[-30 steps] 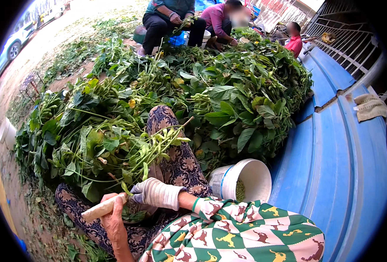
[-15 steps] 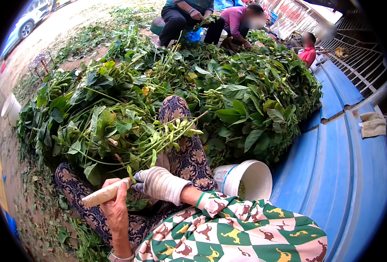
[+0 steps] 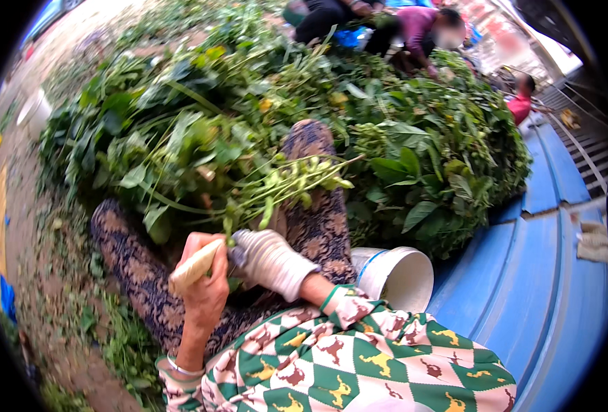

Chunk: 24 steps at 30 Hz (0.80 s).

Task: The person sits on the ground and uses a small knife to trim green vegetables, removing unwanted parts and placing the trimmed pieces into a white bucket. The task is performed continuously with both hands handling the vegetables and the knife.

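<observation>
My bare left hand (image 3: 204,296) is closed around a pale cream, oblong piece (image 3: 198,266); what it is I cannot make out. Its fingertips meet my right hand (image 3: 271,261), which wears a whitish knit glove with grey fingers. The gloved fingers are closed on the lower part of a green soybean stalk (image 3: 307,177), though the exact grip is partly hidden. Pods hang along this stalk, which lies across my raised right knee. A green pod (image 3: 267,211) dangles just above the glove. Beyond my hands rises a large heap of leafy soybean plants (image 3: 201,130).
A white bucket (image 3: 414,278) lies tipped beside my right thigh. Blue metal panels (image 3: 523,275) run along the right, with a work glove (image 3: 594,242) on them. Other people (image 3: 420,31) sit behind the heap. Another white bucket (image 3: 36,113) stands at the far left.
My view has shifted, so the scene sits lower and further right. My left hand has turned, bringing the cream piece more upright and its fingers closer against the glove.
</observation>
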Available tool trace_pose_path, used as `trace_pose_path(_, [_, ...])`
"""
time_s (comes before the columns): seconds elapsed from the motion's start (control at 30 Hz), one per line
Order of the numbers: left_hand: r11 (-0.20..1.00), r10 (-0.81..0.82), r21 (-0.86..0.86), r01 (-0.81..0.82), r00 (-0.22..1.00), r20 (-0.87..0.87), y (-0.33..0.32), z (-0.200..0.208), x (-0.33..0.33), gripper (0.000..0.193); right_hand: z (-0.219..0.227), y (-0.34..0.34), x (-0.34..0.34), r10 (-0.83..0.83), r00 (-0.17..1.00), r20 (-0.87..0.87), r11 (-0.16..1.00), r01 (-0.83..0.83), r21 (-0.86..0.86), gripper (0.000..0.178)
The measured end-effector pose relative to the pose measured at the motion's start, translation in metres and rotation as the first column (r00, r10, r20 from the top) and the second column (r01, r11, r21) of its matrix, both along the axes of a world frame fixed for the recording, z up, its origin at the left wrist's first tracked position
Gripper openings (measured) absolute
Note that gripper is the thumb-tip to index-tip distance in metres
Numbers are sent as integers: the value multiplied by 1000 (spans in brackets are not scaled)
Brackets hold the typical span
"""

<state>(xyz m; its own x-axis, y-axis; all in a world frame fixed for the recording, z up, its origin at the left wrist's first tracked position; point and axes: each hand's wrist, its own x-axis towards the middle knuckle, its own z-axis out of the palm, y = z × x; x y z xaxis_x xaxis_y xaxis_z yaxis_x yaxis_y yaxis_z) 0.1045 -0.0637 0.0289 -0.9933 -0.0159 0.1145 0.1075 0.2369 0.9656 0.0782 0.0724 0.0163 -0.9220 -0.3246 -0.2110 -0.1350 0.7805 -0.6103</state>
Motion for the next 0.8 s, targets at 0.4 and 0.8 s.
trace_pose_path(0.4, [942, -95, 333, 32, 980, 177, -16, -10, -3, 4, 4, 20, 3, 43, 822, 568, 804, 309, -508, 27])
trace_pose_path(0.8, [969, -135, 229, 96, 978, 161, -6, 5, -18, 9, -36, 26, 0, 33, 854, 518, 758, 317, -570, 29])
